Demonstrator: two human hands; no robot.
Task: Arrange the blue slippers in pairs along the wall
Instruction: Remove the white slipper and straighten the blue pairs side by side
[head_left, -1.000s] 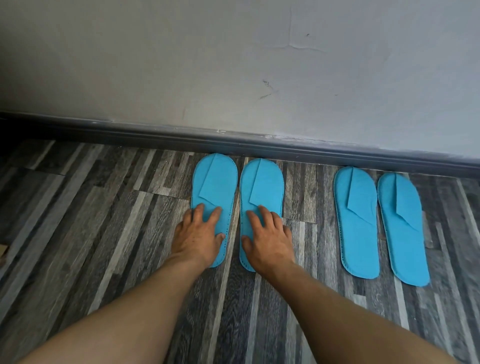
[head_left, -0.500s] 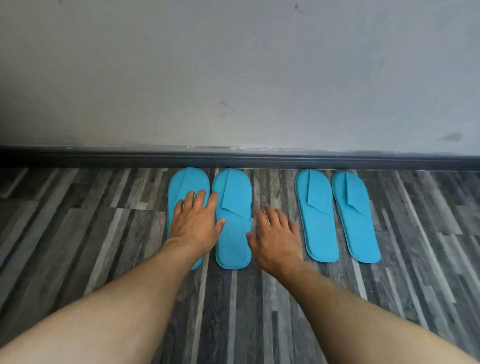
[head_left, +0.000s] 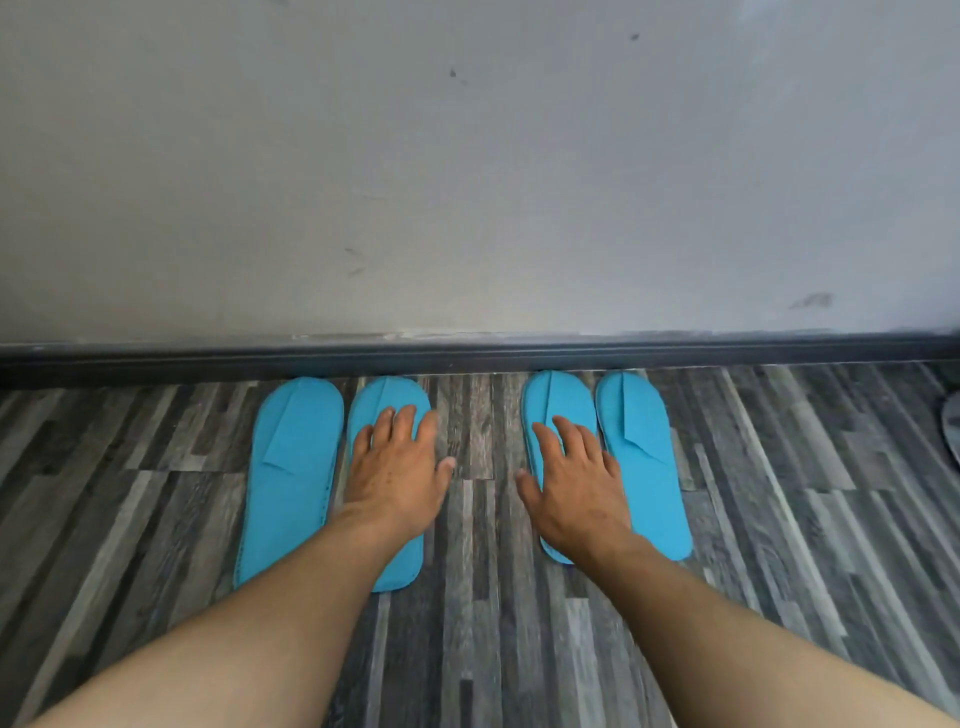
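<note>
Four flat blue slippers lie toes-to-skirting along the grey wall (head_left: 467, 182), in two pairs with a strip of bare plank floor (head_left: 470, 431) between them. The left hand (head_left: 397, 470) lies palm-down on the inner slipper of the left pair (head_left: 387, 397), fingers spread and flat across its folded strap, thumb reaching off the slipper's edge over the bare floor. Nothing is pinched or lifted; the hand lies on top. Just outside that hand, on its little-finger side, lies the outer left slipper (head_left: 291, 478), uncovered, a thin sliver of floor between it and its partner, its heel angling slightly away.

The right hand (head_left: 574, 480) mirrors it: palm-down, fingers fanned over the inner slipper of the right pair (head_left: 556, 395), thumb hanging off toward the gap. Here too the hand is splayed flat, not gripping. Past its little finger sits the outer right slipper (head_left: 644, 467), close beside its mate, the two nearly touching up at the toes.

Both thumbs point toward each other across the bare strip. All four toes stop just short of the dark baseboard (head_left: 467, 358). Beyond the right hand, at the frame's edge, a sliver of some grey object (head_left: 951, 421) shows; too little to name.
</note>
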